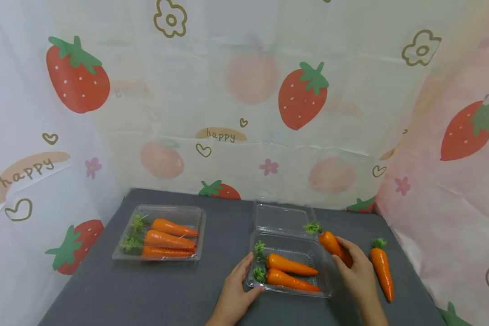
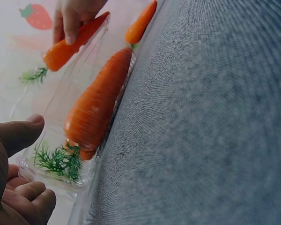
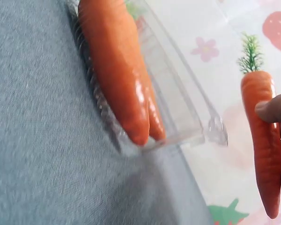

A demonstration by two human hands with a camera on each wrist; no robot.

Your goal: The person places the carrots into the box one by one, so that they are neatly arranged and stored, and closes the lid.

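My right hand (image 1: 356,269) holds a carrot (image 1: 330,243) between thumb and fingers, raised over the right side of an open clear plastic container (image 1: 326,290). Its green tuft points back and to the left. Inside that container lie two carrots, a rear carrot (image 1: 291,264) and a front carrot (image 1: 292,280), tufts to the left. At the container's front left corner, my left hand (image 1: 234,292) grips it, thumb at the front edge and fingers along the left side. In the left wrist view, the fingers (image 2: 35,199) curl beside that corner.
A closed clear container (image 1: 199,226) with several carrots stands at the left. Another carrot (image 1: 382,271) lies on the grey table (image 1: 159,294) at the right. The open container's lid (image 1: 283,217) leans back behind it. Strawberry-printed sheets (image 1: 236,90) enclose the table.
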